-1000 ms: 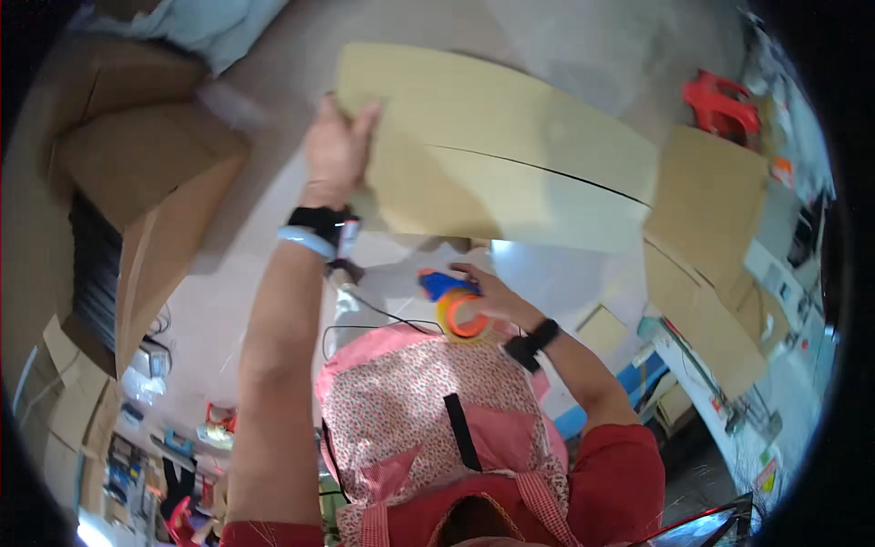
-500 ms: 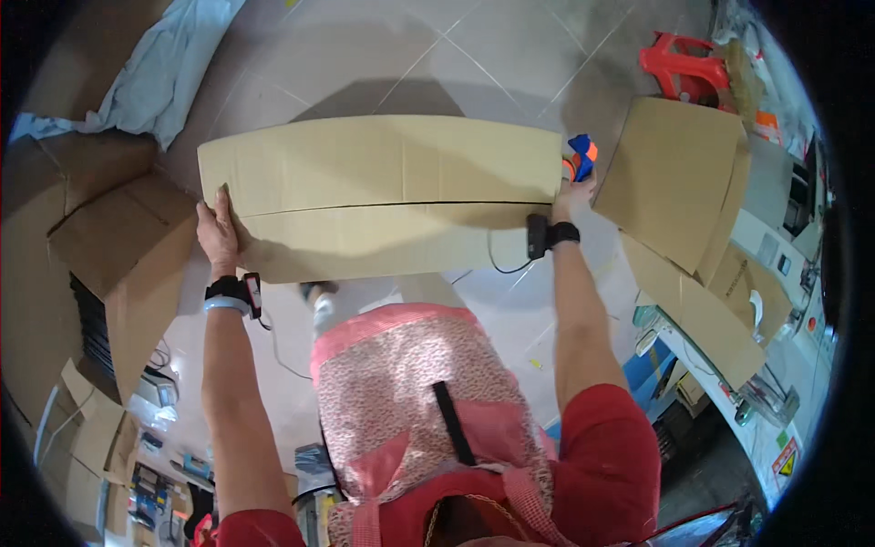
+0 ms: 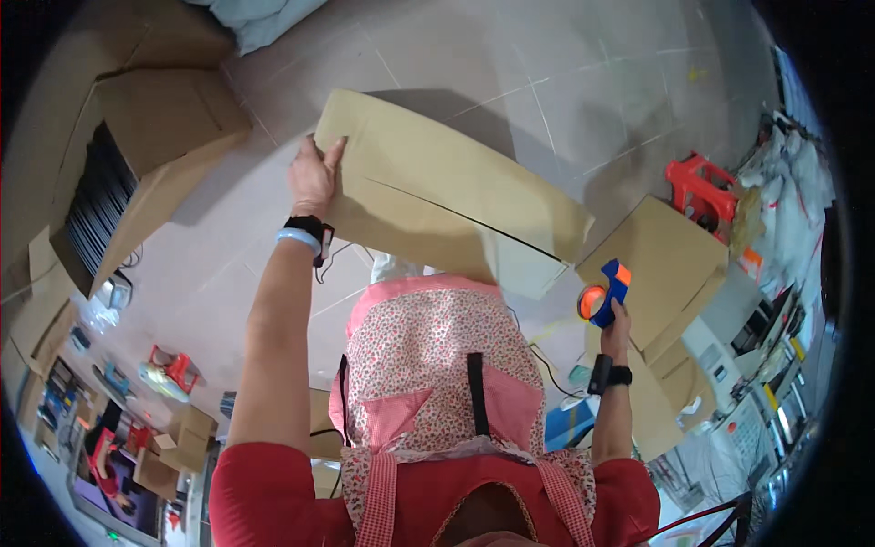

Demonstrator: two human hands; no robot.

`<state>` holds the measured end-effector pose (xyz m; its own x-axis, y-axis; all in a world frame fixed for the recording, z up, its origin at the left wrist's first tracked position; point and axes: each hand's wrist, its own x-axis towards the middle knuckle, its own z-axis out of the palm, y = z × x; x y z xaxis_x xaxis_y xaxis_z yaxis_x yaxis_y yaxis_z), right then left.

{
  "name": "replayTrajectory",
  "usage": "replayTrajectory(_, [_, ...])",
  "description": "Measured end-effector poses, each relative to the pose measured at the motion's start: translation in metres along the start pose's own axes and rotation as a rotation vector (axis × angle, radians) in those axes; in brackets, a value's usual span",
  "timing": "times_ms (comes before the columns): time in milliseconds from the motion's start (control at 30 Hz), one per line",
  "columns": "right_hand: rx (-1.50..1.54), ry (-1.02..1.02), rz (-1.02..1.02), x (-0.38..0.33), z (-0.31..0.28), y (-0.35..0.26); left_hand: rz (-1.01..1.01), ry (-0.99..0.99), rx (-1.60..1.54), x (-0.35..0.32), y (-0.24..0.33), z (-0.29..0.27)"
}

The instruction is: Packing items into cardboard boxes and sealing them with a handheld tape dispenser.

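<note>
A long brown cardboard box (image 3: 456, 187) with closed flaps and a seam along its middle rests against my apron, tilted down to the right. My left hand (image 3: 314, 173) grips its far left end, fingers over the edge. My right hand (image 3: 615, 314) is off the box, at its lower right, and holds a blue and orange tape dispenser (image 3: 602, 296) upright. Both wrists wear black bands.
An open cardboard box (image 3: 155, 155) with dark contents stands at the left. Flat cardboard sheets (image 3: 665, 264) lie at the right, near a red stool (image 3: 697, 191). Grey tiled floor (image 3: 547, 91) stretches ahead. Small boxes and clutter sit at the lower left; machines at the right edge.
The box has swung from level to tilted, its right end now lower. My right hand with the tape dispenser has come off the box's right end and dropped to the side.
</note>
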<state>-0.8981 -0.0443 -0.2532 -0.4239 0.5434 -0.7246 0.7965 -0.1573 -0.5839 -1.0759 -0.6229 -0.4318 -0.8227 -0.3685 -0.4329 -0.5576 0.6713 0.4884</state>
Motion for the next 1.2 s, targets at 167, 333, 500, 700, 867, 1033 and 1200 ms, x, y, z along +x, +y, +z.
replayTrajectory(167, [-0.040,-0.232,0.192,-0.091,0.042,-0.099,0.035,0.013,-0.038,-0.003,-0.006,-0.002])
replayTrajectory(333, [-0.076,-0.420,0.048,-0.145,0.134,-0.151,0.019,-0.016,-0.063,-0.006,-0.005,-0.010])
replayTrajectory(500, [-0.335,-0.608,-0.091,-0.109,0.193,-0.173,0.028,0.028,-0.069,-0.011,0.008,-0.015])
replayTrajectory(700, [-0.859,-1.099,-0.077,-0.115,0.329,-0.157,0.119,0.172,-0.171,-0.019,0.004,-0.035])
replayTrajectory(867, [-1.154,-1.267,-0.437,-0.113,0.354,-0.147,-0.237,-0.435,-1.385,-0.072,0.049,-0.080])
replayTrajectory(1033, [-1.103,-1.363,-0.540,-0.087,0.353,-0.122,-0.205,-0.784,-1.475,-0.099,0.043,-0.083])
replayTrajectory(1200, [-1.030,-1.338,-0.436,-0.098,0.371,-0.116,-0.195,-0.623,-1.342,-0.101,0.041,-0.068])
